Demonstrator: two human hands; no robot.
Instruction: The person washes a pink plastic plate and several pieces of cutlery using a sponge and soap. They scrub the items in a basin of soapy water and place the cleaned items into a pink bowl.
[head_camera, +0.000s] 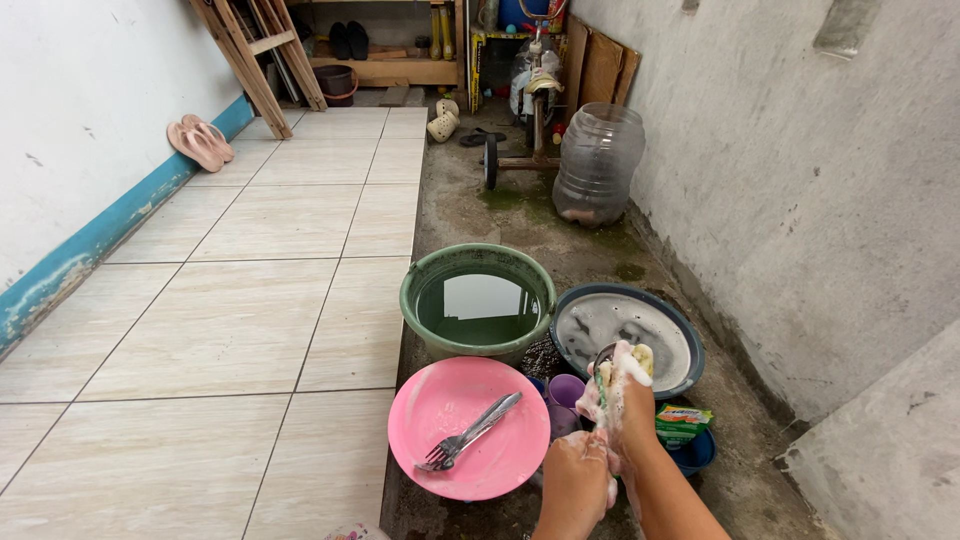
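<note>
My right hand (628, 405) is covered in white foam and is shut on a yellow sponge (641, 358), over the near rim of a grey basin with a blue rim (668, 318). Just below it, my left hand (574, 482) is closed around a thin foamy utensil (602, 388) with a green streak; what kind of utensil is hidden by foam. The two hands touch. To their left lies a pink plate (500, 460) with a fork and a spoon (472, 432) on it.
A green basin of water (420, 285) stands behind the pink plate. A purple cup (566, 389) sits between plate and hands. A green packet (683, 423) rests on a blue bowl (697, 455). A big plastic jug (598, 160), a wheeled toy (532, 95), pink sandals (200, 142).
</note>
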